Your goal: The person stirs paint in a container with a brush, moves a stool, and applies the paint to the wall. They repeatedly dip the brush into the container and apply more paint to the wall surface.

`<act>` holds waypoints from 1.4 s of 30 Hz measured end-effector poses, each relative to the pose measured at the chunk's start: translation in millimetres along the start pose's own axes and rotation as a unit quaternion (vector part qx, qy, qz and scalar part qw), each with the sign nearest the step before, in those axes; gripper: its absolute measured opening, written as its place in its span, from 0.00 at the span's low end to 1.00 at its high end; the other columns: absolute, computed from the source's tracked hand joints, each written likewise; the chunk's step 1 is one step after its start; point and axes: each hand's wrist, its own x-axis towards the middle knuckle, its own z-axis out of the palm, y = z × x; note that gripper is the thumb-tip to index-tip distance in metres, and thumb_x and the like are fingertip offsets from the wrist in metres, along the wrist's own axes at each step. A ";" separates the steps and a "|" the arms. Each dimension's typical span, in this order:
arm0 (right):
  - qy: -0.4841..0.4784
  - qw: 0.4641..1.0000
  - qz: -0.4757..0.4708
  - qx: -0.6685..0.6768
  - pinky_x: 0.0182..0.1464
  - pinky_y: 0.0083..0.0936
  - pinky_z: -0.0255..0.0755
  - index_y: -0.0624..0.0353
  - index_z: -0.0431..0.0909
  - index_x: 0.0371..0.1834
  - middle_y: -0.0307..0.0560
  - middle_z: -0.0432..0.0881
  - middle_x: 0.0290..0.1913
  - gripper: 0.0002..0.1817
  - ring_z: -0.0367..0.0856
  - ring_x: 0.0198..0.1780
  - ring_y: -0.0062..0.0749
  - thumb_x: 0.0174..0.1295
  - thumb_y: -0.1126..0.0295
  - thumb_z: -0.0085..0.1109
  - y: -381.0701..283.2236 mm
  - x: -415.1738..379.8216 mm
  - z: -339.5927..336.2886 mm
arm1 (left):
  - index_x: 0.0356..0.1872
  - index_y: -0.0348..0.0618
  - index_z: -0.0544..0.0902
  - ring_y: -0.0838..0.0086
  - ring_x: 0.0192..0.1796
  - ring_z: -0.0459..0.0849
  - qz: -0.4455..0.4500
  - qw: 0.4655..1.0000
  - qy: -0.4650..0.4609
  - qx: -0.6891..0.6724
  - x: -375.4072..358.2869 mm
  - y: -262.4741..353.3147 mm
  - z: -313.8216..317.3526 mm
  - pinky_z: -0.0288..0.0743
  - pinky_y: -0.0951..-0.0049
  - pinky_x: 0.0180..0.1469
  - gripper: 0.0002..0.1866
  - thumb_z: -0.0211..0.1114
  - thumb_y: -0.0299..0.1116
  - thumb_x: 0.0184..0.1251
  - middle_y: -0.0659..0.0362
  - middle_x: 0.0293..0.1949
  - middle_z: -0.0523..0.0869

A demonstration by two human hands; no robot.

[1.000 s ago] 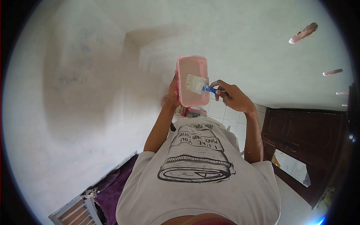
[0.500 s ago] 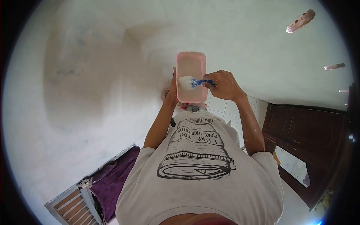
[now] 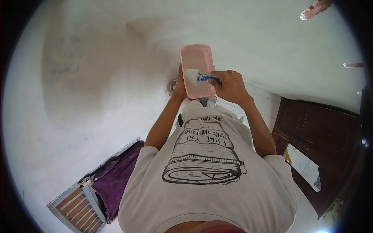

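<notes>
A pink rectangular tub [image 3: 194,47] with greyish-beige contents is held out in front of my chest. My left hand [image 3: 180,86] grips it along its left side, the fingers partly hidden behind and under it. In my right hand [image 3: 229,84], fingers wrapped round the blue handle, is a paintbrush [image 3: 192,77]. Its wide, pale bristles lie across the middle of the tub, toward the left wall, coated in whitish material. Whitish smears mark the blue handle near the bristles.
A wall with a brownish damp-looking patch [image 3: 85,73] rises on the left, meeting a pale green wall [image 3: 264,42] ahead. Dark wooden furniture [image 3: 311,120] stands right, over white floor tiles [image 3: 262,95]. At lower left are a purple cloth [image 3: 116,184] and a slatted frame [image 3: 77,209].
Tub, brush and both hands appear slightly higher in the view and a little further left. The brush still lies over the tub, and both grips are kept.
</notes>
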 end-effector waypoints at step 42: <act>0.113 0.876 -0.029 0.467 0.22 0.20 0.62 0.62 0.68 0.54 0.41 0.74 0.23 0.14 0.68 0.18 0.20 0.81 0.61 0.45 -143.7 115.7 -97.5 | 0.75 0.51 0.65 0.58 0.65 0.80 0.144 0.978 -0.137 -0.064 2.0 84.5 -9.4 0.77 0.49 0.66 0.39 0.40 0.69 0.76 0.54 0.66 0.78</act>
